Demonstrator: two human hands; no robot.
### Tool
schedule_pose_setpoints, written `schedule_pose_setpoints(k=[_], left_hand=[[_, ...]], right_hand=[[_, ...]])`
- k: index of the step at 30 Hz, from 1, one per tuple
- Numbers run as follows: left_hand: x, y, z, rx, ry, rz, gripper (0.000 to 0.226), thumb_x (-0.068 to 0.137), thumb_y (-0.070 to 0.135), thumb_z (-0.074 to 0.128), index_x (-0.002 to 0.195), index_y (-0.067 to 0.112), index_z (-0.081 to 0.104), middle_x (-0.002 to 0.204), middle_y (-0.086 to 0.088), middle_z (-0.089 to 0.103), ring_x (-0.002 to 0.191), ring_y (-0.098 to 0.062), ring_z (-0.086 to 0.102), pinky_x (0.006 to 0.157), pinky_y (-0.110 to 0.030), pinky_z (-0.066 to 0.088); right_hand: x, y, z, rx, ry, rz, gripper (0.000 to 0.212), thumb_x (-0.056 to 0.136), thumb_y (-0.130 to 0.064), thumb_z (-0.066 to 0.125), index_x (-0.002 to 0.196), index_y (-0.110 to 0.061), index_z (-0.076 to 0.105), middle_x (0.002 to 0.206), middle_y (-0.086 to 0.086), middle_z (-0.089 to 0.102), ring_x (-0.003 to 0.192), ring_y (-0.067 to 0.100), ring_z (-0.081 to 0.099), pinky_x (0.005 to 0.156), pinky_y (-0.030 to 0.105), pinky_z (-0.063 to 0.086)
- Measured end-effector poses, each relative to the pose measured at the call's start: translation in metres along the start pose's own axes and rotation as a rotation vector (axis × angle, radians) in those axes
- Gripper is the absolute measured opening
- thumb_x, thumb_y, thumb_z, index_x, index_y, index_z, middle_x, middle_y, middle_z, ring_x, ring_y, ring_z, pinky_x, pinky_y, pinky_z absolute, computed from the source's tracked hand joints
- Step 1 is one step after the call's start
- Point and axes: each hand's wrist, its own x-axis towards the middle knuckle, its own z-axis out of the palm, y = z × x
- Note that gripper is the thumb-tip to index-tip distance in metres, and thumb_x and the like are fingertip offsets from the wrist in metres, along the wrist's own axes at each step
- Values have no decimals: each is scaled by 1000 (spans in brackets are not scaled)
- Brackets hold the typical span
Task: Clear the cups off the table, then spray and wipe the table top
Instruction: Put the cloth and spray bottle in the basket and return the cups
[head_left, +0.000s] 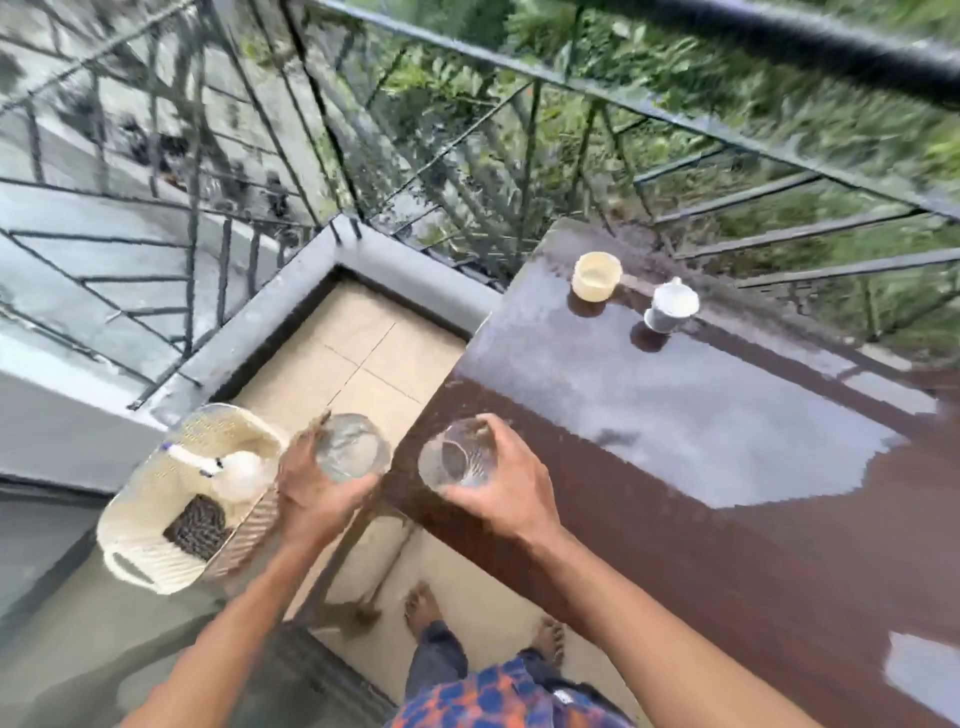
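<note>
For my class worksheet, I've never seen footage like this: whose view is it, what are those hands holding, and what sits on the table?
No machine here: the two grips are a person's bare hands, filmed by one head-worn camera looking down. The left grip holds a clear glass beside the table, near a white basket containing a spray bottle and a dark cloth. The right grip holds a second glass at the brown table's edge. Farther along stand a cream cup and a pale grey cup.
</note>
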Motion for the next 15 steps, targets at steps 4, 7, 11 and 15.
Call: schedule_pose_setpoints(k=[4,7,11,15], left_hand=[[9,67,67,-31,-174,135,95,48,54,86,134,25,56,113,2,69,101,-14,67,96,-36,53],[8,114,123,22,-314,276,88,52,58,86,131,31,56,113,8,69,104,-12,67,95,-40,54],[-9,178,193,62,-430,418,98,52,61,79,139,22,54,119,-1,66,109,-18,63,101,-36,49],[-8,235,258,105,-603,560,98,55,62,80,141,26,50,119,3,67,110,-18,63,99,-40,51]], right_hand=[[-10,58,-82,9,157,131,101,52,-73,73,144,-40,50,138,-16,66,124,13,66,105,35,53],[-21,99,-136,18,284,238,103,50,-73,74,145,-41,47,136,-13,67,122,19,67,103,40,55],[-32,150,-194,9,418,355,97,58,-61,86,144,-39,49,138,-10,66,123,24,66,99,40,55],[-36,192,-239,57,556,474,103,50,-68,79,145,-37,51,134,-10,68,122,23,67,99,37,54]])
